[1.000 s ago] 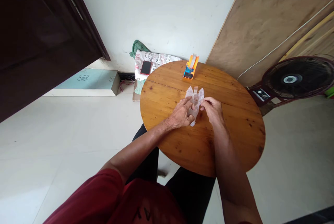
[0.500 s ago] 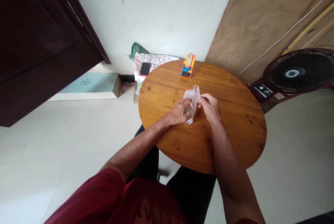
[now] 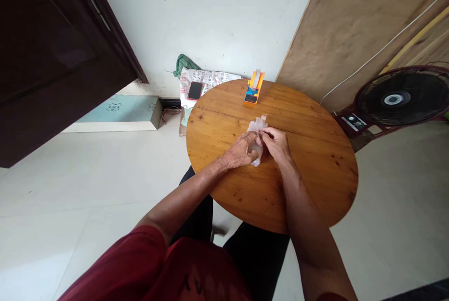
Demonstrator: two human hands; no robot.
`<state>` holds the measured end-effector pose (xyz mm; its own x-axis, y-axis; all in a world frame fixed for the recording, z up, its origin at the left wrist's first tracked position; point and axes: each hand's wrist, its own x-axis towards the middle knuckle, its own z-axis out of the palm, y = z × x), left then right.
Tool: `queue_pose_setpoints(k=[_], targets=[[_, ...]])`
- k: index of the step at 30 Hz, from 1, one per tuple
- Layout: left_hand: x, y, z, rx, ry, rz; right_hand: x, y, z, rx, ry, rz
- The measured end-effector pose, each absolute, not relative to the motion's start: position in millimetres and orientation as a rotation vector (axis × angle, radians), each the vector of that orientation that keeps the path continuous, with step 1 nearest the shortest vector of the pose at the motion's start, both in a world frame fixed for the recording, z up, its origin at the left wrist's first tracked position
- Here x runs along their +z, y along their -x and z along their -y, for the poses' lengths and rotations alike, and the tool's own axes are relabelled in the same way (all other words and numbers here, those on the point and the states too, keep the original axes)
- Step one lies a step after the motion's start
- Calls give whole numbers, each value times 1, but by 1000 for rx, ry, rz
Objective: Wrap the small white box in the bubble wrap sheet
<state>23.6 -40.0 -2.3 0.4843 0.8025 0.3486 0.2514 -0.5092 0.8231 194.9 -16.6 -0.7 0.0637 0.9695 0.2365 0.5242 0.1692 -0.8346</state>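
A small crumpled clear plastic piece (image 3: 256, 126) lies on the round wooden table (image 3: 315, 170), near its middle. My left hand (image 3: 242, 151) presses on its left side with the fingers curled over it. My right hand (image 3: 277, 143) pinches its right edge, folded in toward the left hand. Both hands meet over the plastic and hide most of it. An orange and blue tape dispenser (image 3: 254, 88) stands at the table's far edge, beyond my hands.
A red phone (image 3: 195, 90) lies on printed sacks (image 3: 206, 78) on the floor behind the table. A dark fan (image 3: 400, 99) stands at the right, a dark door (image 3: 52, 53) at the left, a plywood board (image 3: 351, 25) against the wall.
My right hand has brought the plastic's right flap inward to the left hand. The spread-out piece is now folded smaller and mostly covered by both hands.
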Motion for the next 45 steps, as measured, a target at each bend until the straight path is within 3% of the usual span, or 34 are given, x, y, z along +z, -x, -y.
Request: queue_pose_setpoints(k=[22, 45], targets=[[8, -19, 50, 949, -2300, -1006, 0, -195, 23, 318, 1695, 1922], [4, -20, 51, 946, -2323, -1004, -8, -204, 16, 390, 1616, 1703]])
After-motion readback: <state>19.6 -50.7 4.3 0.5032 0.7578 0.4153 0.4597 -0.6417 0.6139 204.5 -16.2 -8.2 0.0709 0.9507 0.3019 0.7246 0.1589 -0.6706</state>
